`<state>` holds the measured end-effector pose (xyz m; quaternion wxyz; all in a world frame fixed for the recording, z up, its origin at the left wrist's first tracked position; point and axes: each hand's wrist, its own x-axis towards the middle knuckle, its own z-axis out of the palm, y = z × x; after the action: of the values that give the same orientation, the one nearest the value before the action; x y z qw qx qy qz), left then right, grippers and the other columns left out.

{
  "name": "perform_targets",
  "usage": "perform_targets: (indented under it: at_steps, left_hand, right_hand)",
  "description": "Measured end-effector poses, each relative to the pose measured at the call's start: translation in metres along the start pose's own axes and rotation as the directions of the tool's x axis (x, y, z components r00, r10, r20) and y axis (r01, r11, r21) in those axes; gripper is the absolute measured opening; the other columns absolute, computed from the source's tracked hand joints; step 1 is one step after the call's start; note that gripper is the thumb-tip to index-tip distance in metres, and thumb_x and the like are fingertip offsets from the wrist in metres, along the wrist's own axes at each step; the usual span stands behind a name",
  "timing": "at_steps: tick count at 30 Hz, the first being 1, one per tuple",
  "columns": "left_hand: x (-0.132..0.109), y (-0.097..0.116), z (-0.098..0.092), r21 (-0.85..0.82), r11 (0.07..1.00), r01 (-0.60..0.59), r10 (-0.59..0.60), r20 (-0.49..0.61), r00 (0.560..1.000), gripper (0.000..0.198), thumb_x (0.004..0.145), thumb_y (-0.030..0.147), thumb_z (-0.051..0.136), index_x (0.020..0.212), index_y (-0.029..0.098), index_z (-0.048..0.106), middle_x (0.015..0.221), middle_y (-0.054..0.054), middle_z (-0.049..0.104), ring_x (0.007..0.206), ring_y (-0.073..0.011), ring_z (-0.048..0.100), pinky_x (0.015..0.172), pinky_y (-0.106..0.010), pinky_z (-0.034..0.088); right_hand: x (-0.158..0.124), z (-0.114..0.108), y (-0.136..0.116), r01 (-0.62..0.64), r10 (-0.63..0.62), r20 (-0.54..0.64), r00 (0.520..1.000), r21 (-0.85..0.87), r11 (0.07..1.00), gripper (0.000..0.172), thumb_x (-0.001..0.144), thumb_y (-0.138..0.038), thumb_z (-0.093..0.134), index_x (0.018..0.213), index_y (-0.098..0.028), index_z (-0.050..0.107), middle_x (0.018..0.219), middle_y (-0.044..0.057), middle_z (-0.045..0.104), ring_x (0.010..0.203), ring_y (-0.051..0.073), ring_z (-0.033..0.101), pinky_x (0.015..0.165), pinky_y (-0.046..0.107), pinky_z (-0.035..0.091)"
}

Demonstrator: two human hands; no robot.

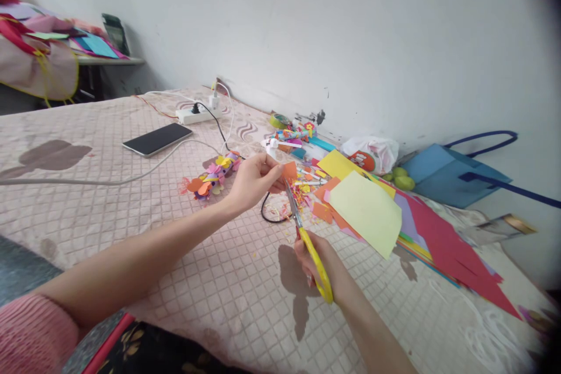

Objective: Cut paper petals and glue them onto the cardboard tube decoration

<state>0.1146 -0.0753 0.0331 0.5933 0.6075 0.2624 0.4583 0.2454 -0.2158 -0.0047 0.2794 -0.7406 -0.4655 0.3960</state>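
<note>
My left hand [257, 180] pinches a small piece of orange paper [289, 171] near the middle of the view. A pair of scissors with yellow handles [316, 266] is in my right hand [323, 263], its blades pointing up and away, with the tips at the lower edge of the orange paper. Small colored paper scraps [302, 190] lie on the cloth just beyond the blades. Left of my left hand lies a decorated strip with paper flowers [214, 175] in orange, pink and yellow.
A black phone [158, 139] and a white power strip [198, 114] with cables lie at the left and back. Colored paper sheets [368, 210] spread to the right, near a blue bag [453, 175]. A white glue gun [272, 145] stands behind my left hand, before the wall.
</note>
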Motion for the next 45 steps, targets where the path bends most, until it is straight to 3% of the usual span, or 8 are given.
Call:
perform_targets:
  at_steps: [7,12,29,37,45]
  left_hand:
    - [-0.001,0.002,0.001,-0.016,1.0,0.022,-0.022,0.006,1.0,0.02,0.077,0.032,0.057,0.075,0.016,0.046,0.064,-0.004,0.066,0.057,-0.0144,0.066,0.053,-0.023,0.055]
    - [-0.001,0.002,0.001,-0.018,0.999,0.027,-0.027,-0.002,1.0,0.019,0.077,0.031,0.057,0.075,0.016,0.046,0.063,-0.004,0.065,0.057,-0.0146,0.066,0.053,-0.024,0.055]
    - [0.0,-0.004,0.0,0.016,1.0,-0.015,0.015,0.005,1.0,0.021,0.077,0.035,0.056,0.075,0.016,0.047,0.065,-0.004,0.065,0.058,-0.0147,0.066,0.052,-0.022,0.054]
    - [0.001,-0.003,0.0,0.009,1.0,-0.013,0.013,-0.003,1.0,0.021,0.077,0.034,0.057,0.076,0.016,0.046,0.064,-0.003,0.065,0.057,-0.0142,0.066,0.05,-0.021,0.054]
    - [0.0,-0.004,0.0,0.003,1.0,-0.016,0.016,0.003,1.0,0.021,0.077,0.034,0.056,0.075,0.016,0.046,0.064,-0.004,0.065,0.057,-0.0151,0.066,0.052,-0.023,0.055]
  right_hand:
    - [-0.002,-0.003,0.004,0.201,-0.202,0.066,0.977,0.02,0.979,0.052,0.075,-0.071,0.031,0.078,-0.02,0.04,0.051,-0.008,0.035,0.035,0.006,0.034,0.034,0.02,0.034]
    - [0.0,-0.004,0.008,0.217,-0.218,0.114,0.969,0.021,0.976,0.054,0.075,-0.073,0.028,0.079,-0.021,0.041,0.05,-0.008,0.034,0.036,0.007,0.033,0.034,0.02,0.034]
    - [-0.003,-0.002,-0.002,0.118,-0.117,0.036,0.992,-0.009,0.993,0.06,0.064,-0.081,0.031,0.067,-0.021,0.035,0.048,-0.008,0.034,0.034,0.005,0.033,0.032,0.019,0.033]
    - [-0.003,-0.002,-0.002,0.101,-0.1,0.007,0.995,-0.074,0.992,0.054,0.069,-0.075,0.034,0.068,-0.021,0.035,0.049,-0.007,0.035,0.034,0.006,0.035,0.031,0.018,0.033]
    - [-0.006,-0.003,0.004,0.171,-0.171,0.095,0.981,0.015,0.985,0.052,0.077,-0.069,0.032,0.082,-0.02,0.043,0.054,-0.007,0.034,0.041,0.006,0.034,0.036,0.018,0.036]
